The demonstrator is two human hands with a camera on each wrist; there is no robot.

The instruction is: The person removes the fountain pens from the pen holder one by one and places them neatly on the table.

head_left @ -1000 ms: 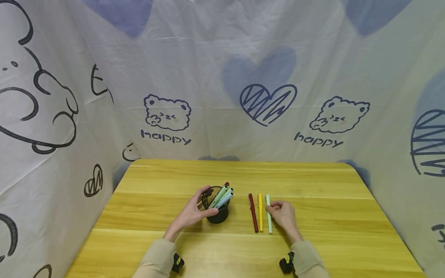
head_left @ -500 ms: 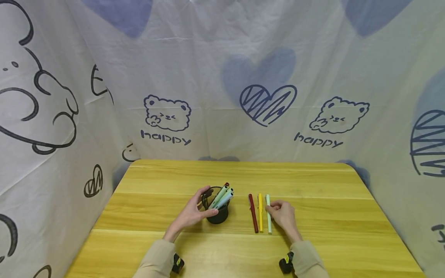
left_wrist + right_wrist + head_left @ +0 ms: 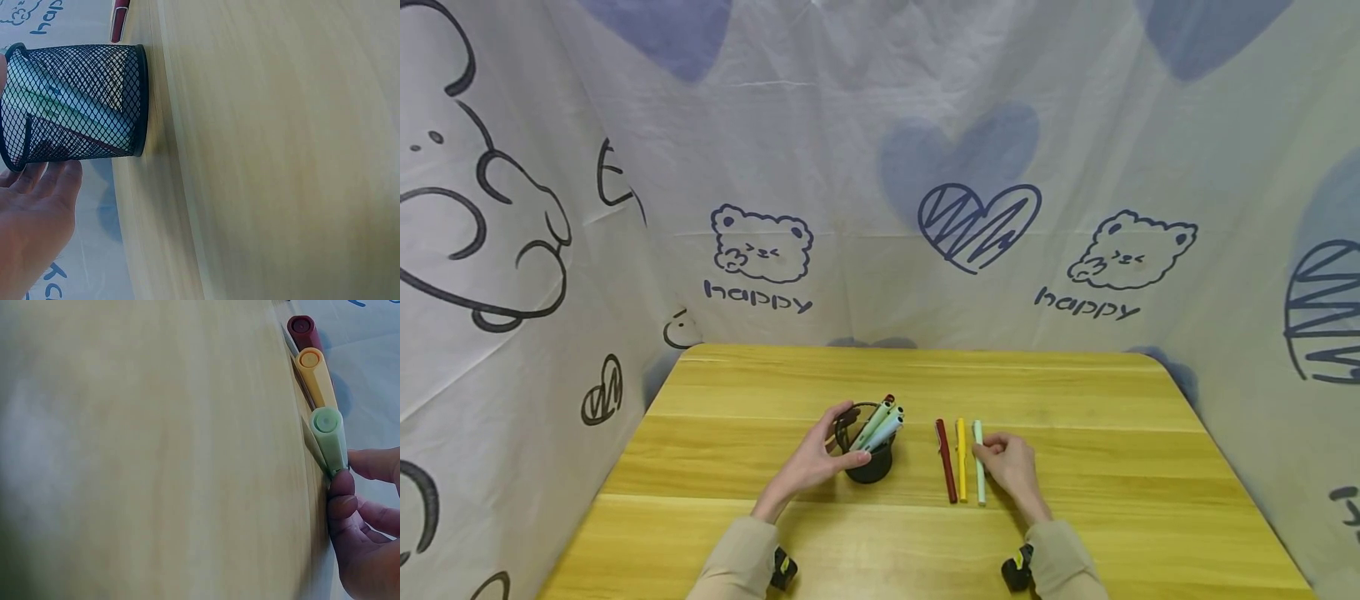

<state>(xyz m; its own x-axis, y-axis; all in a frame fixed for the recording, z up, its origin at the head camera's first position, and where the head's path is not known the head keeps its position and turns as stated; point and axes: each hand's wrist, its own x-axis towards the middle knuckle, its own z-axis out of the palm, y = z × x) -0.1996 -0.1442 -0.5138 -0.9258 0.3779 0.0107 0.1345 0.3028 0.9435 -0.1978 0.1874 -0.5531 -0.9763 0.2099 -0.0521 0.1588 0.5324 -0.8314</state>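
Note:
A black mesh pen holder (image 3: 870, 469) stands on the table, with my left hand (image 3: 811, 460) curved round its far left side and the thumb at its front rim. Light green pens (image 3: 872, 425), a light blue pen (image 3: 886, 432) and a dark red one lean inside; through the mesh (image 3: 81, 106) their lower ends show in the left wrist view. To the right, my right hand (image 3: 1013, 468) pinches a pale green pen (image 3: 980, 483) between thumb and fingers. Beside that pen lie a yellow pen (image 3: 962, 467) and a dark red pen (image 3: 947, 467), roughly parallel.
The wooden table (image 3: 1112, 467) has rounded far corners. Behind it and at both sides hangs a pale curtain (image 3: 850, 167) printed with hearts and bears. A black wrist camera (image 3: 784, 569) sits at the left cuff, another (image 3: 1018, 571) at the right cuff.

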